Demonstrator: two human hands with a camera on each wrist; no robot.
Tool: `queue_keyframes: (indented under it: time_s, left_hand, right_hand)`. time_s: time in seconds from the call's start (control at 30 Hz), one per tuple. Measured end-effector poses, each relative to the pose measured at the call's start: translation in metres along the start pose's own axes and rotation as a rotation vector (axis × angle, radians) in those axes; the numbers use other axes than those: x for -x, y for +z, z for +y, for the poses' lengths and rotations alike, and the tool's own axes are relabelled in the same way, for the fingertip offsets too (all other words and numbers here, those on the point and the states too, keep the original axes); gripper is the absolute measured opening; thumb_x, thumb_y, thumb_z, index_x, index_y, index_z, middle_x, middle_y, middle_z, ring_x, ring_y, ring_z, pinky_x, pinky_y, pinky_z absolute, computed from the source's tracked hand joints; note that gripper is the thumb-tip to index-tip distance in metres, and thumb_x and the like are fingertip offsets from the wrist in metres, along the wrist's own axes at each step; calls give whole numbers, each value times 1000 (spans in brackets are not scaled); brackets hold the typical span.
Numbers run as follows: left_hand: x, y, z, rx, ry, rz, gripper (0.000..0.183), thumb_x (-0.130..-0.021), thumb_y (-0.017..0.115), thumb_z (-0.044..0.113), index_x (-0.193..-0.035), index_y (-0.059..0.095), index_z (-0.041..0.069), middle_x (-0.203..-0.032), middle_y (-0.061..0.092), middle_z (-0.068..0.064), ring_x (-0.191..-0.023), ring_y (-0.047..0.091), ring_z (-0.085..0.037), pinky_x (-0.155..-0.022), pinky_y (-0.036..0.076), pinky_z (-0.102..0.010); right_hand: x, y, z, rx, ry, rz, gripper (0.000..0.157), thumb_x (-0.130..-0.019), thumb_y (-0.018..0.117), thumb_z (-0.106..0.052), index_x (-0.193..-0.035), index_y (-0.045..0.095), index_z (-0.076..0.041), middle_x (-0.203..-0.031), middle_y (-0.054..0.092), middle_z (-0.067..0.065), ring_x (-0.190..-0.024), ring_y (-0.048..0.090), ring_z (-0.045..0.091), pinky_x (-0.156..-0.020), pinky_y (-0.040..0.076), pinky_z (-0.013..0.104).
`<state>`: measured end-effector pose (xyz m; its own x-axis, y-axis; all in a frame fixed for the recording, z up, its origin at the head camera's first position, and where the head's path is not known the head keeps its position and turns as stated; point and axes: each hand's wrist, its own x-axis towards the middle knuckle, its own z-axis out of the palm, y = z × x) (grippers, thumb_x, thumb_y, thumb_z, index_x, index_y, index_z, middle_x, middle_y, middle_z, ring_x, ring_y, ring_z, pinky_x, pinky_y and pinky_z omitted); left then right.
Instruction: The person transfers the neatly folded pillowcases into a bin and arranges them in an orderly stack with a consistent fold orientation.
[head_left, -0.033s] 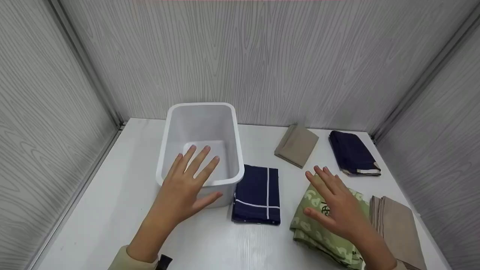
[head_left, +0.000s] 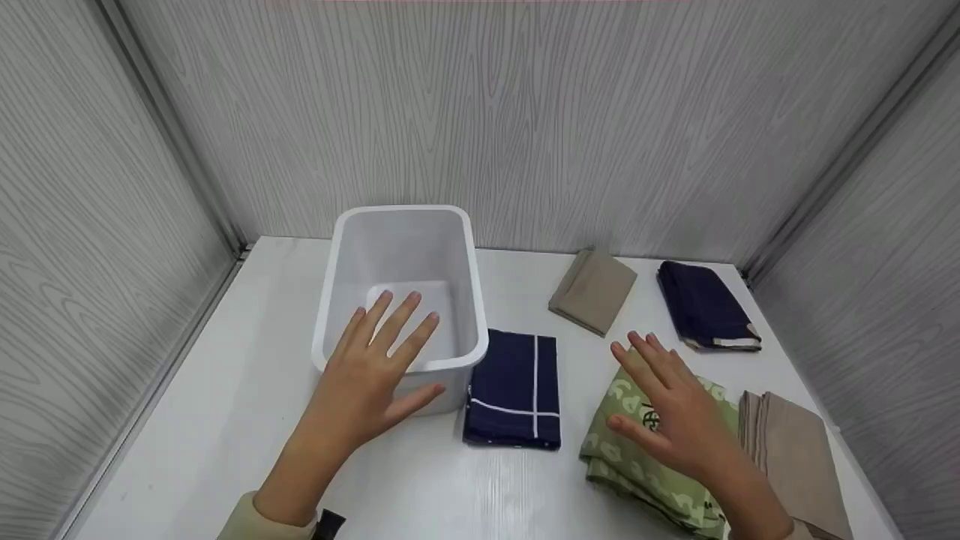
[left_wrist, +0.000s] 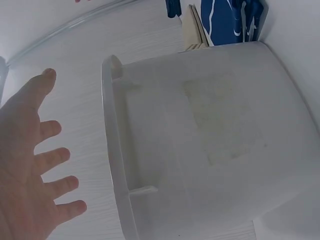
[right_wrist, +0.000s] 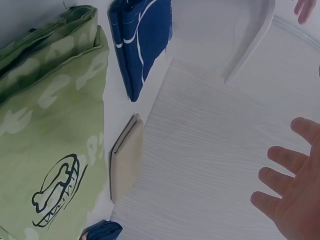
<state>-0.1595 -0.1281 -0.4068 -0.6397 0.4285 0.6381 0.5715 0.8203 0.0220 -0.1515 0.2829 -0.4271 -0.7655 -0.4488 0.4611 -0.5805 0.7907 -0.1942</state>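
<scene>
My left hand (head_left: 358,394) hovers, fingers spread and holding nothing, over the near rim of a deep white plastic bin (head_left: 480,319). In the left wrist view its fingers stand apart from the bin's wall (left_wrist: 225,125). Held above a folded green patterned cloth (head_left: 622,446), my right hand (head_left: 679,420) has straight fingers and nothing in it. The right wrist view shows a black line drawing and pale shapes on that green cloth (right_wrist: 60,125). Between the hands, a folded navy cloth with crossing white lines (head_left: 510,386) lies against the bin's right side.
A small folded beige cloth (head_left: 600,292) lies near the back wall (head_left: 480,127). Farther right sits a folded navy cloth (head_left: 705,304) with a light edge. A larger folded taupe cloth (head_left: 799,457) lies by the right edge of the white table (head_left: 210,405). Grey wood-grain panels enclose three sides.
</scene>
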Motion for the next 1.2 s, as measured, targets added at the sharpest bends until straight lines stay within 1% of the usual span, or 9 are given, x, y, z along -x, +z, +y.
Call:
queue_keyframes:
  time_s: [0.13, 0.27, 0.47, 0.57, 0.63, 0.73, 0.87, 1.03, 1.2]
  left_hand:
    - [0, 1, 7, 15, 5, 4, 79, -82, 74, 54, -148, 49, 20, -156, 42, -9, -143, 36, -39, -111, 35, -60]
    - [1, 7, 23, 50, 29, 25, 76, -84, 71, 56, -147, 50, 19, -155, 43, -9, -143, 38, -38, -110, 38, -59]
    - [4, 27, 55, 150, 106, 91, 71, -85, 71, 53, -144, 54, 17, -151, 48, -9, -138, 45, -36, -110, 41, -50]
    - [8, 39, 72, 203, 128, 91, 69, -86, 72, 51, -143, 55, 18, -150, 49, -8, -137, 46, -34, -109, 44, -47]
    - [13, 48, 82, 236, 127, 71, 68, -86, 71, 51, -144, 54, 19, -150, 49, -7, -138, 45, -33, -106, 46, -47]
    - [22, 62, 97, 264, 108, 7, 67, -89, 66, 55, -146, 50, 24, -152, 47, -3, -139, 44, -29, -103, 49, -48]
    - [34, 80, 108, 299, 82, -71, 65, -93, 61, 57, -149, 47, 26, -153, 45, -3, -139, 44, -29, -102, 49, -50]
    - [41, 100, 107, 328, 5, -126, 64, -93, 60, 58, -147, 49, 26, -150, 49, -4, -138, 45, -30, -102, 48, -52]
    - [44, 116, 100, 346, -50, -169, 64, -93, 59, 60, -146, 52, 24, -148, 50, -7, -137, 45, -34, -103, 47, -54]
  right_hand:
    - [2, 3, 1, -14, 1, 14, 83, -87, 70, -52, -156, 35, -24, -163, 29, 2, -150, 25, 30, -118, 25, 58]
    - [7, 13, 1, -42, 14, 11, 82, -87, 71, -50, -156, 35, -24, -163, 29, 2, -150, 25, 30, -116, 27, 59]
    - [12, 29, -1, -106, 39, 19, 81, -86, 72, -45, -156, 36, -25, -163, 29, 1, -149, 26, 34, -106, 35, 67]
    - [15, 35, -4, -147, 56, 9, 82, -86, 74, -42, -156, 34, -27, -163, 29, 0, -148, 27, 36, -104, 37, 68]
    - [17, 39, -6, -177, 68, -3, 83, -85, 75, -39, -156, 34, -29, -163, 29, -1, -147, 28, 37, -104, 38, 68]
    - [22, 47, -11, -213, 79, -22, 83, -85, 76, -36, -156, 34, -30, -163, 29, -2, -146, 32, 37, -102, 39, 67]
    - [28, 62, -16, -232, 79, -48, 80, -87, 74, -36, -156, 34, -30, -163, 29, -2, -144, 35, 35, -101, 43, 64]
    - [26, 76, -18, -257, 71, -40, 78, -87, 74, -36, -155, 37, -29, -161, 33, -2, -144, 38, 31, -104, 43, 60]
    - [26, 89, -18, -292, 102, -60, 75, -88, 72, -39, -155, 37, -32, -161, 34, -2, -142, 41, 29, -102, 44, 59]
